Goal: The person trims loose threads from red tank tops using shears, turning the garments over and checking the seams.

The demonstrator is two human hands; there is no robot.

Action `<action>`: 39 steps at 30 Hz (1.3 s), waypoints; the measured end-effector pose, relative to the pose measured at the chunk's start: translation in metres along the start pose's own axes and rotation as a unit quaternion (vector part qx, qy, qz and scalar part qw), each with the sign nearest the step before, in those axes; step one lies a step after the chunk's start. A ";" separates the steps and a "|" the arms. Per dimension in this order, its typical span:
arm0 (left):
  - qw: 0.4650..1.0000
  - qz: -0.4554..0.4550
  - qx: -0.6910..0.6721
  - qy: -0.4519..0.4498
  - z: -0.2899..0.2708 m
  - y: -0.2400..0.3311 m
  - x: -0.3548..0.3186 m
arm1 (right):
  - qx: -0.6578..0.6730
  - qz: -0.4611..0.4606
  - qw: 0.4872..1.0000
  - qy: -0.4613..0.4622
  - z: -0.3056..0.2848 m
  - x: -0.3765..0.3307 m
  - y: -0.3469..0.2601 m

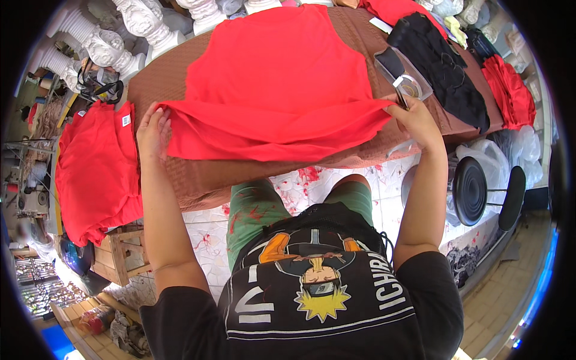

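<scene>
A red sleeveless top (pixel 279 60) lies spread on a table with a brown quilted cover (pixel 147 78), its neck end away from me. The near hem is lifted and folded up, sagging in the middle over the table's front edge. My left hand (pixel 154 133) pinches the left corner of this hem between thumb and fingers. The right corner is pinched by my right hand (pixel 417 123), which also has a small dark metal tool (pixel 400 98) in it, pointing away from me. The tool's kind is partly hidden by the fingers.
Folded red garments (pixel 99 168) are piled on the left. At the right are a clear plastic tray (pixel 420 81), black cloth (pixel 447 72) and another red garment (pixel 509 90). White ornate columns (pixel 147 24) line the far side. A round black stool seat (pixel 470 191) stands right. Red scraps litter the floor.
</scene>
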State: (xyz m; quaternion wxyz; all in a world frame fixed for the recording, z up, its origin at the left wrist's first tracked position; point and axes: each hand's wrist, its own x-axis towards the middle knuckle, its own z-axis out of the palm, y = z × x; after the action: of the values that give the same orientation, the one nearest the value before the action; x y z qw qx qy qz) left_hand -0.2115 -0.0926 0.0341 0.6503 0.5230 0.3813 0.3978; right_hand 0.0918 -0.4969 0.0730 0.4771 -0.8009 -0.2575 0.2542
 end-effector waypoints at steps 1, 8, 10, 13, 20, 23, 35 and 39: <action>0.996 0.055 0.074 0.004 0.012 0.004 -0.006 | 0.021 -0.013 1.000 0.007 0.005 -0.001 -0.005; 0.843 0.283 0.278 -0.364 0.149 0.000 -0.120 | 0.005 -0.137 0.985 -0.109 0.072 -0.025 -0.060; 0.808 0.273 0.296 -0.431 0.168 -0.019 -0.144 | 0.017 -0.154 0.983 -0.098 0.071 -0.026 -0.062; 0.877 0.109 0.219 -0.415 0.172 -0.044 -0.141 | 0.097 -0.159 0.982 -0.038 0.060 -0.021 -0.055; 0.919 0.027 0.079 -0.384 0.156 -0.052 -0.136 | -0.004 -0.092 0.992 0.083 0.032 0.001 -0.006; 0.927 0.028 0.048 -0.370 0.155 -0.050 -0.138 | -0.192 -0.088 0.974 0.087 0.041 0.015 0.019; 0.962 0.061 -0.246 -0.102 0.072 -0.039 -0.066 | -0.123 -0.315 0.940 0.041 0.098 -0.017 -0.023; 0.978 0.131 -0.151 0.062 0.031 0.011 -0.037 | -0.083 -0.437 0.888 -0.120 0.149 -0.044 -0.049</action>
State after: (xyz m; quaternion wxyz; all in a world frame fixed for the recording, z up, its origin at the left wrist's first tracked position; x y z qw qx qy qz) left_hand -0.1992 -0.1362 0.0527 0.6391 0.4386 0.2847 0.5641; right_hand -0.0468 -0.4109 0.0619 0.4370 -0.6080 -0.6565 0.0917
